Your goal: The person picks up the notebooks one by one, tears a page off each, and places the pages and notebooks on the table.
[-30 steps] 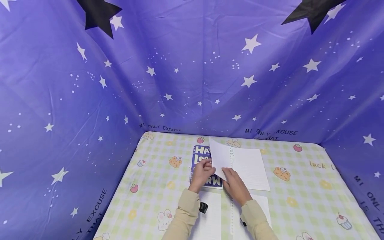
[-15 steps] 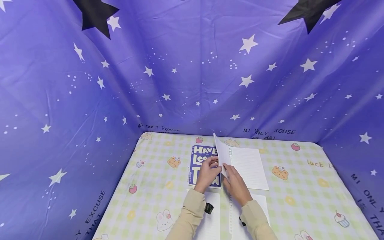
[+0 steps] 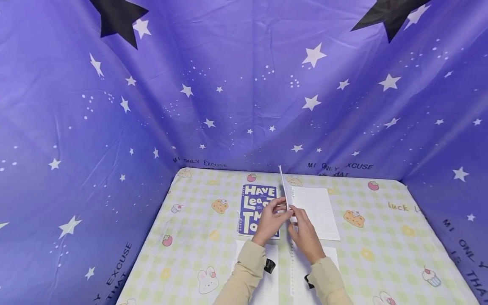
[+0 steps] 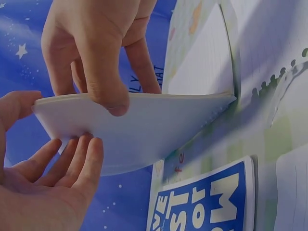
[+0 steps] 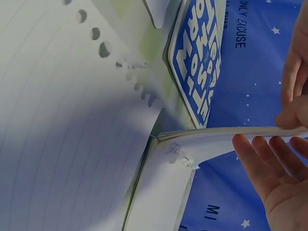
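Note:
A thin white stack of notebook pages [image 3: 286,186] stands almost upright between my hands, its lower edge beside a lined sheet with holes [image 3: 314,212]. My left hand [image 3: 271,220] holds its near edge, the fingers lying on the face toward the blue-covered notebook [image 4: 211,197]. My right hand [image 3: 306,237] pinches the same stack, thumb on that face and fingers behind it, as the left wrist view shows. Ragged paper bits [image 5: 180,156] cling near the bottom edge in the right wrist view. The blue notebook [image 3: 259,203], with large white lettering, lies flat left of the stack.
Two more white sheets lie nearer me, one [image 3: 270,288] partly under my left forearm and one with a holed edge [image 3: 299,292] under the right. A checked cloth [image 3: 381,262] covers the table. Purple star-printed curtains [image 3: 251,84] hang around it.
The stack of pages has swung from leaning left over the blue notebook to nearly upright, uncovering more of the cover. My left hand has shifted right with it; both hands keep hold.

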Available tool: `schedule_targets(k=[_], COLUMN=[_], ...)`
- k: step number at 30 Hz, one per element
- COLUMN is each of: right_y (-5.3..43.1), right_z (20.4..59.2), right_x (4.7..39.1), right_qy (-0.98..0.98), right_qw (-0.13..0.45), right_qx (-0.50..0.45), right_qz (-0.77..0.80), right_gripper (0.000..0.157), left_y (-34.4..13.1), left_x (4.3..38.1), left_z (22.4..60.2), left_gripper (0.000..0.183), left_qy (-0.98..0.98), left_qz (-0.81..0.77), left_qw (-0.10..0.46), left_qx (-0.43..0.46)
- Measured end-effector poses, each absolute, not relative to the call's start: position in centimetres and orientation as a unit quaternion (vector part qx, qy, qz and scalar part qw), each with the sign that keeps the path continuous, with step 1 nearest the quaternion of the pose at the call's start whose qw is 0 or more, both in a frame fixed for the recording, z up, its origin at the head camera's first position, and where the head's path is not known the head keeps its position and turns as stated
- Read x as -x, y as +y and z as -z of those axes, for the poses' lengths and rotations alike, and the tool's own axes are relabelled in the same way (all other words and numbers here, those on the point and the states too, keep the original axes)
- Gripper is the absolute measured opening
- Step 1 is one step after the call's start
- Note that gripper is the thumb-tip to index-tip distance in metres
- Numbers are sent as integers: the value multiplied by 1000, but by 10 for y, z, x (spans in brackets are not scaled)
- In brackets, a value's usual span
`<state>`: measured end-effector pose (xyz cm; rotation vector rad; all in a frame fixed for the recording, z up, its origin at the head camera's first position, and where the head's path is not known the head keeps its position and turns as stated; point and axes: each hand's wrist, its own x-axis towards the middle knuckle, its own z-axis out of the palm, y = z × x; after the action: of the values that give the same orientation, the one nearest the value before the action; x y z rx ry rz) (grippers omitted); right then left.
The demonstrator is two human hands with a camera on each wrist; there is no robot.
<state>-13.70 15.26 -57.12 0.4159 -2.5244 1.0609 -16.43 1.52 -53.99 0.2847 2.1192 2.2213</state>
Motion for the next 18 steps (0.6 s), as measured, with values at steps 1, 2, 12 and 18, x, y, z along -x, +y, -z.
schedule_targets(k=[1, 2, 12, 18], right_y=[154, 155, 167, 175], right_z=[571, 571, 569, 566], right_x=[137, 137, 133, 130], right_qy=[-895, -894, -885, -876], right_qw=[185, 187, 188, 186], right_qx=[-147, -146, -104, -82], right_qz=[-379, -381, -413, -437], right_gripper=[60, 61, 53, 52], left_y=[17, 18, 30, 35], left_x=[164, 164, 161, 157], left_z=[540, 540, 554, 567], left_gripper=[52, 53, 53, 51], left_qy=[685, 684, 707, 748], left_qz=[-722, -722, -695, -644], left_qw=[28, 28, 84, 101], left_qx=[-96, -99, -98, -124])
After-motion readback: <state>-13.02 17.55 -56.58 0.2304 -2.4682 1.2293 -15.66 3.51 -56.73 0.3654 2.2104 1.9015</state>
